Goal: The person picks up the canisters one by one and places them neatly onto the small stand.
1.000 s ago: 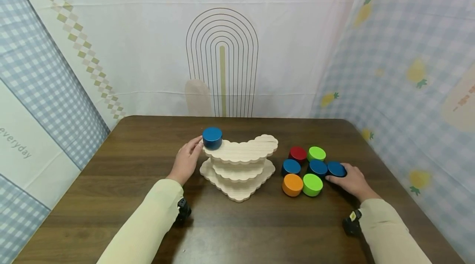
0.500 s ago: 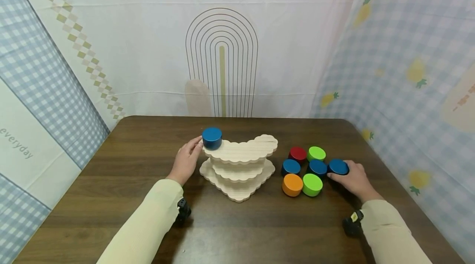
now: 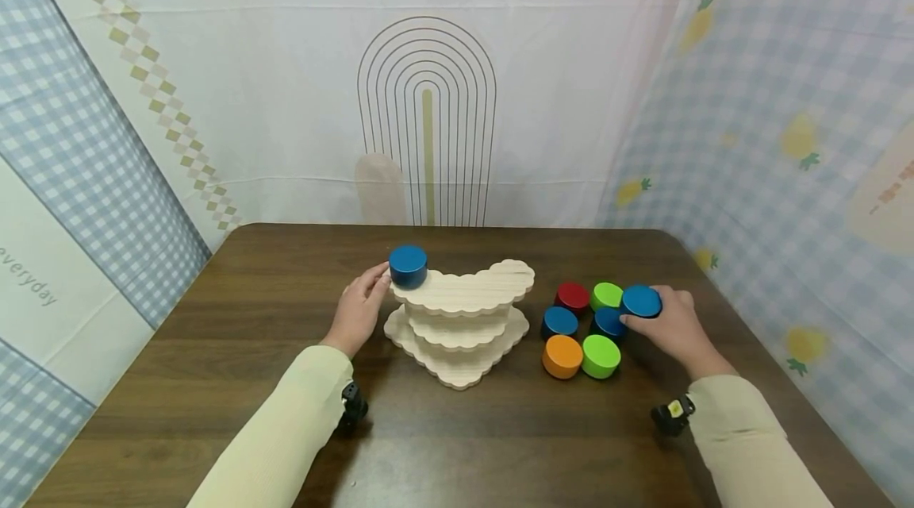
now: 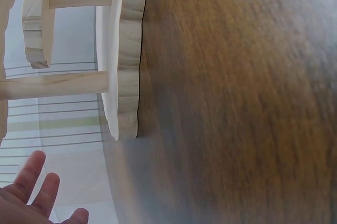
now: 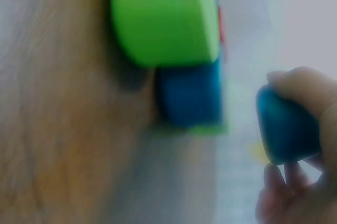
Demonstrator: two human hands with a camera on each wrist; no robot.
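A tiered pale wooden stand with scalloped edges (image 3: pixel 464 294) stands mid-table, a blue cylinder block (image 3: pixel 408 267) on the left end of its top tier. My left hand (image 3: pixel 357 309) is at that end, fingertips right at the tier's edge beside the block. In the left wrist view, its fingers (image 4: pixel 46 192) are loosely extended and spread, with dowels (image 4: pixel 58 84) joining the tiers nearby. My right hand (image 3: pixel 674 327) pinches another blue cylinder block (image 3: pixel 640 302) between thumb and fingers, raised above the table; the right wrist view shows this block (image 5: pixel 288 126) apart from the others.
Right of the stand, a cluster of cylinder blocks sits on the dark wooden table (image 3: pixel 457 444): red (image 3: pixel 573 297), orange (image 3: pixel 562 357), two blue (image 3: pixel 560 322) and two green (image 3: pixel 601 355). A patterned cloth (image 3: pixel 300 95) hangs behind the table and along its sides.
My right hand has lifted its blue cylinder block off the table and moved it leftward, over the back of the cluster. The left hand and the stand have stayed put.
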